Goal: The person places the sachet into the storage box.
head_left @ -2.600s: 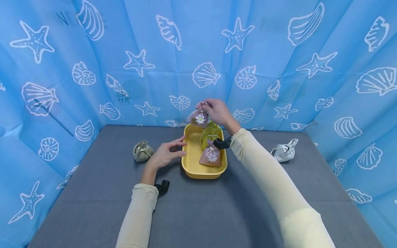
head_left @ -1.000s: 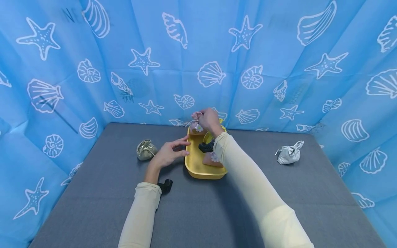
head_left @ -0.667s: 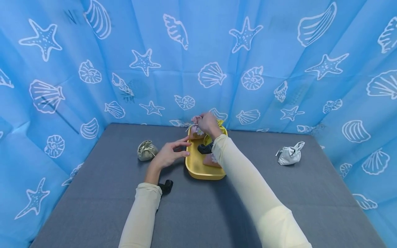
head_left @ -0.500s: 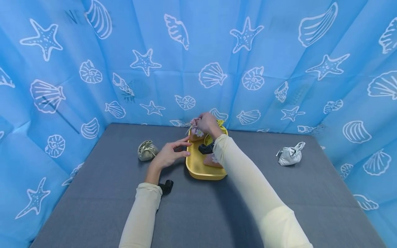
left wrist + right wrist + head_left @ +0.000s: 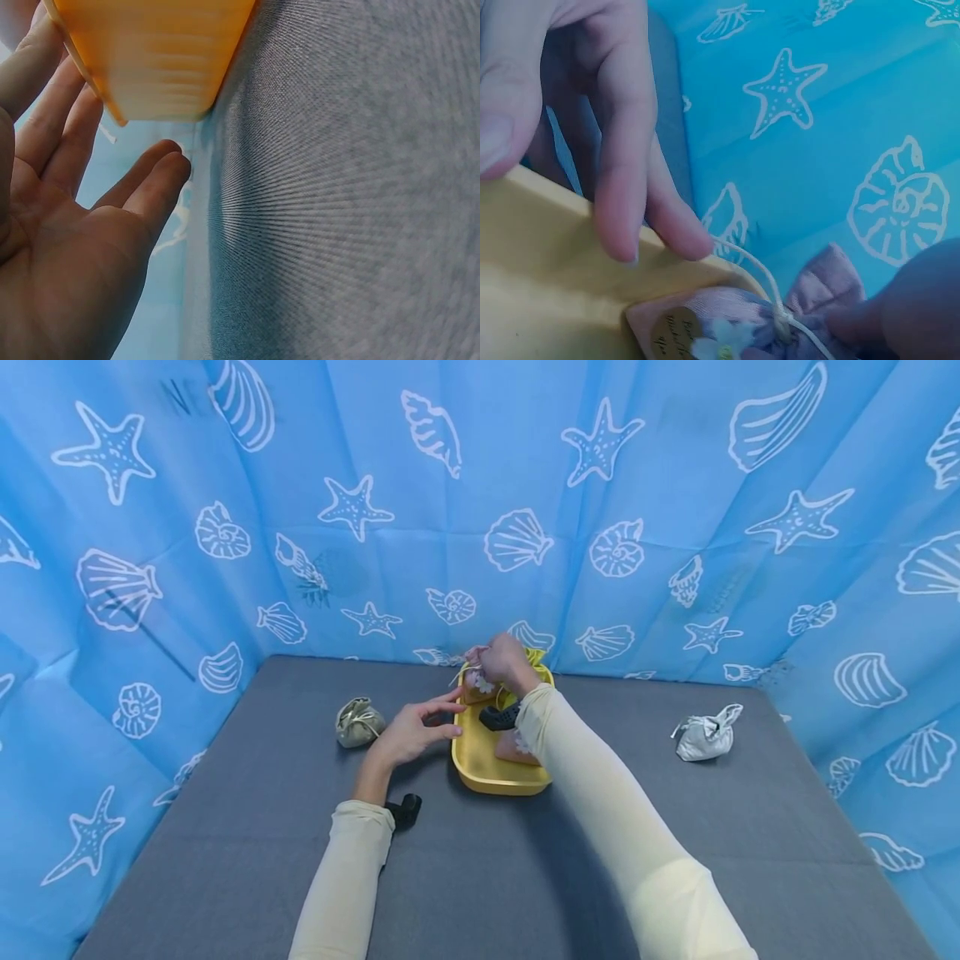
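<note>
Fingers of R hand (image 5: 507,660) pinch neck of pink drawstring pouch (image 5: 476,692), far L corner of yellow plastic tub (image 5: 501,787); L hand's (image 5: 408,732) spread at L rim; off-balance release poss. topples pouch.

The head view is bright, with soft shadow (image 5: 573,868) on the table (image 5: 457,877).

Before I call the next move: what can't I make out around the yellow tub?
Yellow pouch: mostly hidden by the right hand, head view.
Near pink pouch: top hidden by the right sleeve, head view.
Label on the far pink pouch: writing too small, right wrist view.
</note>
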A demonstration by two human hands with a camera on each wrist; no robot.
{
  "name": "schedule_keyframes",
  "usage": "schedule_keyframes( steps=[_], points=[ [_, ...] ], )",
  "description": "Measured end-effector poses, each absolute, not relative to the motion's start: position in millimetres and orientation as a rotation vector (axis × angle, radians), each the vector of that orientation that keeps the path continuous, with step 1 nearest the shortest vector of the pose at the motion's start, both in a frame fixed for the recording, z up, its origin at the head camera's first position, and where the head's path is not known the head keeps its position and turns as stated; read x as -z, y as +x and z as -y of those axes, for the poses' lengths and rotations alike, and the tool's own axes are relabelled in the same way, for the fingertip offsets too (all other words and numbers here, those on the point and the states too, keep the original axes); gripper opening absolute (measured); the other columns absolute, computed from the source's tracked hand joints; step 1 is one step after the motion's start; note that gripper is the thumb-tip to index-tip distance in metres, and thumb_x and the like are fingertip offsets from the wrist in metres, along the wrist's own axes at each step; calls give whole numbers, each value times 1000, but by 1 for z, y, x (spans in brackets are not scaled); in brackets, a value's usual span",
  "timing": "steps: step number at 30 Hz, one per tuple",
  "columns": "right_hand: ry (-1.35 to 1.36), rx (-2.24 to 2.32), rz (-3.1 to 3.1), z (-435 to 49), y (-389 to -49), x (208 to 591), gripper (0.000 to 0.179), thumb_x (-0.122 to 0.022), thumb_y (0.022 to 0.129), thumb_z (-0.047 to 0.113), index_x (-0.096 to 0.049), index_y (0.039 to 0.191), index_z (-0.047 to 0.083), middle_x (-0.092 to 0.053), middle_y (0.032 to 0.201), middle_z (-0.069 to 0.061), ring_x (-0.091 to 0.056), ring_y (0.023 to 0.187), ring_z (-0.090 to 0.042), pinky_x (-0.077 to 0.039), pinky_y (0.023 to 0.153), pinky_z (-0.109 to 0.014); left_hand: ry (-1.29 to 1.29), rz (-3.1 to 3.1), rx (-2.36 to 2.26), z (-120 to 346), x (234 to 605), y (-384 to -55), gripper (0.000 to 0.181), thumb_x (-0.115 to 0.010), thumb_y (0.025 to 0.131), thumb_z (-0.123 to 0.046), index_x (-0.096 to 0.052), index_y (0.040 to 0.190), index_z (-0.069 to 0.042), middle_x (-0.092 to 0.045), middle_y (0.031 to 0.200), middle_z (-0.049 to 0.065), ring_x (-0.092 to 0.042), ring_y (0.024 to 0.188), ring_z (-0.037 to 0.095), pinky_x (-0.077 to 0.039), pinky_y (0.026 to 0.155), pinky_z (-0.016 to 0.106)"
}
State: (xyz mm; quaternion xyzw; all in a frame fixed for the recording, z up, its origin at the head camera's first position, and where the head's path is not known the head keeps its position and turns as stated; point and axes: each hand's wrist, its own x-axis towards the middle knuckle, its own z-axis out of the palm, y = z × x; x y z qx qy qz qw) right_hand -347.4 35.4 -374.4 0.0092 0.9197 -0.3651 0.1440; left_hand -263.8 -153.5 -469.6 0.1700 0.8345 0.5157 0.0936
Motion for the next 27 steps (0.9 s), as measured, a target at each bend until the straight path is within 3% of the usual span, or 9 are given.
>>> schedule_keyframes(
  steps=[6, 13, 15, 17, 20, 23, 27],
  points=[
    [145, 1260, -2599, -35, -345, 374, 42, -43, 104, 7, -48, 63, 12, -31, 50, 5, -28, 41, -10, -31, 41, -25, 489, -2478, -1534, 153, 468, -264, 43, -73, 95, -31, -66, 136, -22, -43, 161, -16, -37, 153, 25, -39, 120, 53],
    [95, 1315, -2558, -37, -341, 374, 42, -48, 106, 13, -43, 64, 11, -32, 53, 4, -32, 45, -11, -31, 44, -26, 477, -2473, -1539, 154, 471, -263, 44, -74, 95, -30, -66, 137, -20, -44, 160, -15, -35, 153, 26, -39, 120, 54],
    [68, 1316, -2548, -38, -340, 373, 29, -48, 106, 13, -55, 79, 6, -42, 65, 1, -39, 51, -13, -35, 48, -26, 481, -2464, -1541, 154, 472, -263, 44, -74, 95, -31, -66, 137, -19, -44, 160, -16, -35, 154, 25, -39, 120, 53],
    [48, 1339, -2535, -41, -339, 370, 19, -47, 105, 13, -63, 105, 2, -52, 84, -4, -45, 60, -15, -42, 54, -29, 493, -2460, -1542, 154, 474, -263, 44, -74, 95, -31, -66, 137, -19, -44, 160, -16, -35, 153, 25, -39, 120, 52],
    [14, 1430, -2496, -45, -338, 363, 40, -46, 104, 13, -52, 142, 1, -59, 121, -14, -57, 82, -22, -56, 74, -38, 512, -2462, -1543, 153, 474, -264, 45, -73, 95, -30, -65, 138, -17, -43, 161, -15, -36, 153, 25, -39, 120, 52],
    [-30, 1518, -2434, -51, -337, 354, 44, -45, 105, 13, -48, 146, -2, -53, 144, -21, -61, 108, -34, -56, 98, -50, 520, -2463, -1548, 153, 474, -265, 44, -73, 96, -28, -65, 138, -16, -43, 161, -14, -35, 154, 26, -40, 118, 54],
    [-99, 1555, -2371, -60, -336, 341, 43, -45, 107, 12, -47, 146, -7, -46, 152, -24, -51, 136, -41, -51, 108, -52, 513, -2451, -1555, 154, 472, -265, 45, -72, 96, -27, -64, 139, -15, -42, 162, -12, -34, 154, 28, -40, 118, 55]
  ],
)
